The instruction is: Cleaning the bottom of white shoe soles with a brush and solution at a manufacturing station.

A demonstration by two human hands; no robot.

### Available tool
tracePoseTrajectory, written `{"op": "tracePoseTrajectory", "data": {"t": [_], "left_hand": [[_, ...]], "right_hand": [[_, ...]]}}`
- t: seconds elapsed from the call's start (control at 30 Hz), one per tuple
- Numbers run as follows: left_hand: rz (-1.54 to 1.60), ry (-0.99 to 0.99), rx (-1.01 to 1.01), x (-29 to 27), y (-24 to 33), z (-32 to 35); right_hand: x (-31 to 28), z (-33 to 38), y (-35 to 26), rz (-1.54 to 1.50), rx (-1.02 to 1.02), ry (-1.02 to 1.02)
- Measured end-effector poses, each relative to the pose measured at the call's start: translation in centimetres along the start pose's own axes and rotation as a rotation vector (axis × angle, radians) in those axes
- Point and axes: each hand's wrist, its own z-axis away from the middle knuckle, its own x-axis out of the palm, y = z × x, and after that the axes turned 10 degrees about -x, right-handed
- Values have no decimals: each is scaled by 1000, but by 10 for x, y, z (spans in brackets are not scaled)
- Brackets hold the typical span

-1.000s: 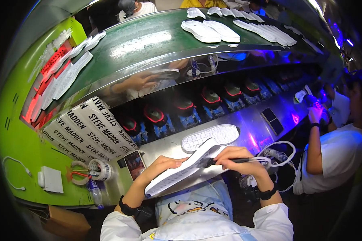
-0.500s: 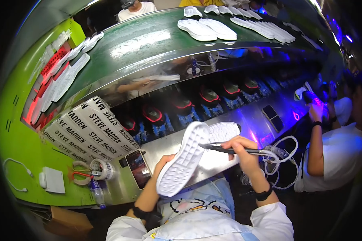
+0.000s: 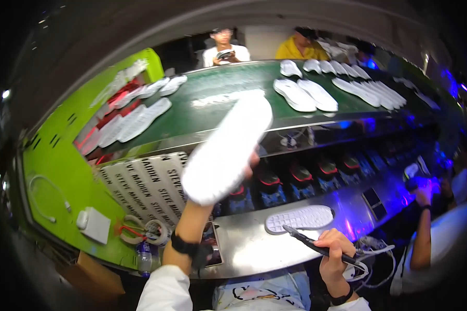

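Left hand [image 3: 252, 165], extended forward, gripped one white shoe sole [image 3: 227, 149]. Right hand [image 3: 334, 252], lower, pinched one black pen-shaped tool [image 3: 308, 241], tip up-left. Sole appeared elongated, tilted, blurred.

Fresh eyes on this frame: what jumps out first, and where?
First, the blurred white shoe sole held up in the left hand, left of centre, partly in front of the long green worktop. Next, the slim black pen-shaped tool in the right hand, lower right of centre. Then the blue-violet glow across the silver metal bench, toward the right.
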Motion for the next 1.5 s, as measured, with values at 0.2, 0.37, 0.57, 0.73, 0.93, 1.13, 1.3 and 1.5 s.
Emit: {"op": "tracePoseTrajectory", "data": {"t": [0.2,0.37,0.57,0.73,0.93,1.13,1.3,1.5], "left_hand": [[-713,330,568,23,16,-31],[-2449,655,604,-8,70,-149],[-3020,556,-16,-11,79,-226],[-2776,1603,911,-66,172,-193],[-1391,900,614,16,74,-151],[-522,447,228,-42,-47,17],[54,343,150,-174,-157,90],[6,582,224,-199,-190,88]], "right_hand": [[-4,5,20,19,134,-33],[1,14,30,-190,450,68],[-18,24,44,-23,400,149],[-29,28,55,-101,399,43],[-52,50,68,-53,417,108],[-35,53,48,-226,569,198],[2,40,24,-159,445,-542],[33,60,55,295,-14,-458]]}}
